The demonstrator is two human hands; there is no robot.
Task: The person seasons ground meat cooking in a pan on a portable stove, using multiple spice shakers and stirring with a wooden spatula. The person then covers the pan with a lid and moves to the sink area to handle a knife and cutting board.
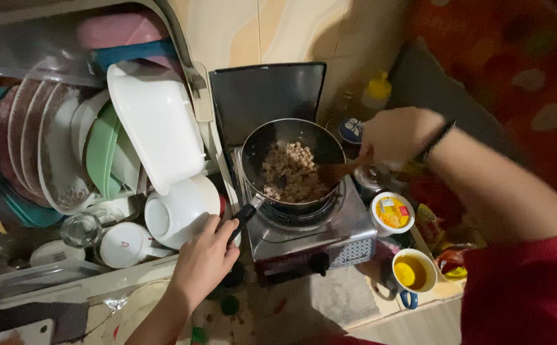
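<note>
A dark frying pan (pixel 272 137) sits on a small single-burner gas stove (pixel 317 239). Crumbled, browned minced food (pixel 291 172) covers the pan's bottom. My left hand (pixel 205 259) grips the pan's black handle (pixel 245 214) at the lower left of the pan. My right hand (pixel 396 134) holds a wooden spatula (pixel 336 171), whose blade rests in the food at the pan's right side. A dark band circles my right wrist.
A dish rack (pixel 67 281) at the left holds plates, bowls, cups and a white tub (pixel 157 128). Right of the stove stand an opened round tub (pixel 392 213), a cup with yellow liquid (pixel 411 271), jars and a yellow-capped bottle (pixel 378 89). A dark splash panel (pixel 265 92) stands behind the pan.
</note>
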